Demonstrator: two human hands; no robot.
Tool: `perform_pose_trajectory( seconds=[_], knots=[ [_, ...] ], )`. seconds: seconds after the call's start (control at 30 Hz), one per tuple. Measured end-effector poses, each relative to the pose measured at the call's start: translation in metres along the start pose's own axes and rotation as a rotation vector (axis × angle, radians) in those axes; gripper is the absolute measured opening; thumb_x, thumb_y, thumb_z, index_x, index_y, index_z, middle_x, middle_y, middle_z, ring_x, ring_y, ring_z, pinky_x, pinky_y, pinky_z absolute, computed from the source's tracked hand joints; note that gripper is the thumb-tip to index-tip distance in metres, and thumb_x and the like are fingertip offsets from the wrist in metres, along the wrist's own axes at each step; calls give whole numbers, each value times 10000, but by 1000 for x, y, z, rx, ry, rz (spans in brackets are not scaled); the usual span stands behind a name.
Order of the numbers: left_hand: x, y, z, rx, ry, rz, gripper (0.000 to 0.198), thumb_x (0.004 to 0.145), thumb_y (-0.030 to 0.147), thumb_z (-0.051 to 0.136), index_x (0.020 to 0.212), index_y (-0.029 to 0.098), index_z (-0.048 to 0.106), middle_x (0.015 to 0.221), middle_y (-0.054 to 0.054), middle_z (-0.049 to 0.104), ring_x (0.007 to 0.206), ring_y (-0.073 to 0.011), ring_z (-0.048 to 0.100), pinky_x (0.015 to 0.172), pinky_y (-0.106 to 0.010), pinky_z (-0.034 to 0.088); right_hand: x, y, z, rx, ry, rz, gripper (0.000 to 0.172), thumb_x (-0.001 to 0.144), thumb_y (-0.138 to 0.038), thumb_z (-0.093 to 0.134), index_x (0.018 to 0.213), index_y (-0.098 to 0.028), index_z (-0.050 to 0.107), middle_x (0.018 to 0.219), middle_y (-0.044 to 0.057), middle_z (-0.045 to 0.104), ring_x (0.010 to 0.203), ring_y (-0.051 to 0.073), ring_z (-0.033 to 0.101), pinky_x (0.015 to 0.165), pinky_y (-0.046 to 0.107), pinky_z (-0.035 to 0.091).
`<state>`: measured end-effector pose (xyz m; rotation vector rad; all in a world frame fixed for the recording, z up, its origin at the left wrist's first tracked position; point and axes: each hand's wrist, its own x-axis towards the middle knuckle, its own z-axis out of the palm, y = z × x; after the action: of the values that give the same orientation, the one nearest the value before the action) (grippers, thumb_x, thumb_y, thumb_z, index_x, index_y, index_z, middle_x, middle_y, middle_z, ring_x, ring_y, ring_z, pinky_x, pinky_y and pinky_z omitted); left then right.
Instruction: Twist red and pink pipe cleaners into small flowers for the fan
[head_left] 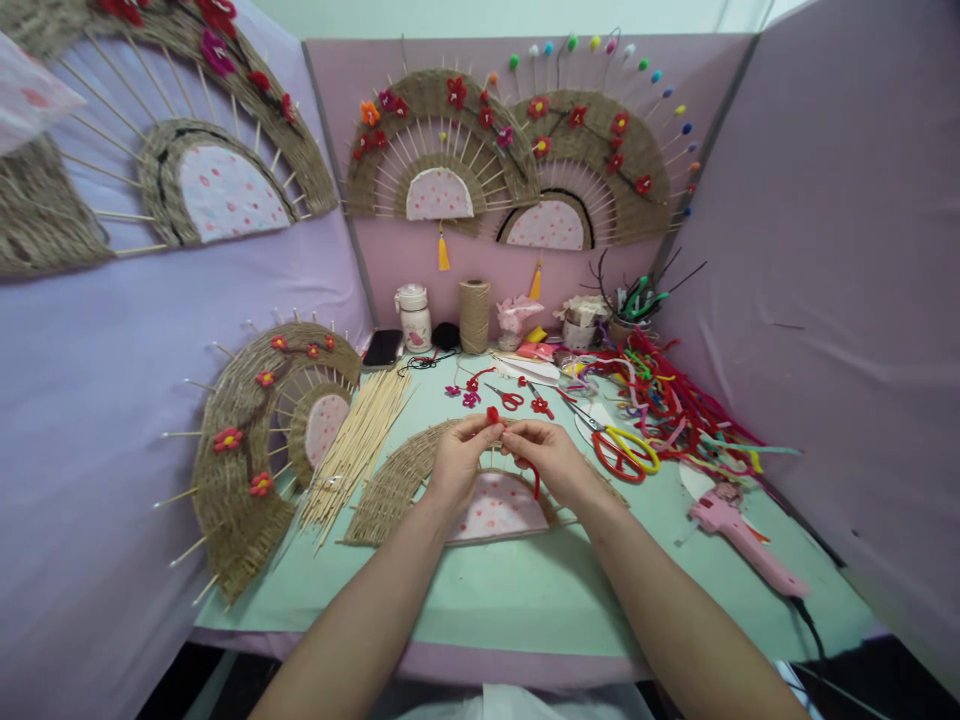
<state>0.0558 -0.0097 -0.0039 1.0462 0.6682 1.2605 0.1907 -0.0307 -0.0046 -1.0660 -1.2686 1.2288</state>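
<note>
My left hand [466,455] and my right hand [546,455] meet over the middle of the table, fingertips pinched on a red pipe cleaner [493,414]. Its top is curled into a small loop above the fingers, and a loose end hangs in a curve below my right hand. Beneath both hands lies a woven twine fan [405,480] with a white, red-dotted half-round centre. Just beyond the fingers are small red scissors [511,401], a red pipe-cleaner flower [540,405] and purple flowers [470,398].
Thin sticks [356,450] lie left, beside a finished fan [247,450] leaning on the wall. To the right are large red-and-yellow scissors [619,455], a heap of pipe cleaners [675,395] and a corded pink glue gun [750,545]. A twine spool [474,316] and a jar [413,318] stand behind.
</note>
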Motion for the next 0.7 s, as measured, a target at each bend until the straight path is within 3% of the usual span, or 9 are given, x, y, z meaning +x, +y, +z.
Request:
perform_pose_trajectory(
  seconds=[0.17, 0.5, 0.6, 0.7],
  knots=[
    [0, -4, -1, 102, 51, 88, 133, 664, 278, 714, 704, 152, 712, 808, -44, 622, 806, -153, 558, 756, -261, 417, -1, -1, 0, -42, 8, -24, 260, 713, -446, 655, 708, -186, 653, 664, -5, 609, 531, 94, 438, 532, 240, 362],
    [-4, -4, -1, 27, 82, 135, 163, 652, 228, 716, 534, 165, 624, 735, 2, 528, 731, -110, 507, 753, -247, 413, -3, -5, -1, -137, -50, -54, 247, 728, -427, 642, 694, -183, 659, 619, -16, 575, 536, 100, 418, 530, 239, 341],
    [-2, -6, -2, 76, 60, 104, 96, 663, 260, 715, 667, 169, 684, 783, -17, 579, 761, -126, 526, 752, -253, 416, -2, -4, -1, -88, -30, -36, 245, 719, -423, 653, 686, -181, 652, 636, -9, 588, 535, 97, 421, 532, 240, 344],
    [2, -7, -5, 104, 34, 21, 310, 639, 269, 739, 929, 169, 692, 786, -30, 628, 729, -133, 539, 727, -264, 419, 0, -3, -1, -51, 14, -31, 242, 707, -424, 668, 695, -182, 657, 655, 0, 603, 554, 104, 445, 536, 241, 351]
  ],
)
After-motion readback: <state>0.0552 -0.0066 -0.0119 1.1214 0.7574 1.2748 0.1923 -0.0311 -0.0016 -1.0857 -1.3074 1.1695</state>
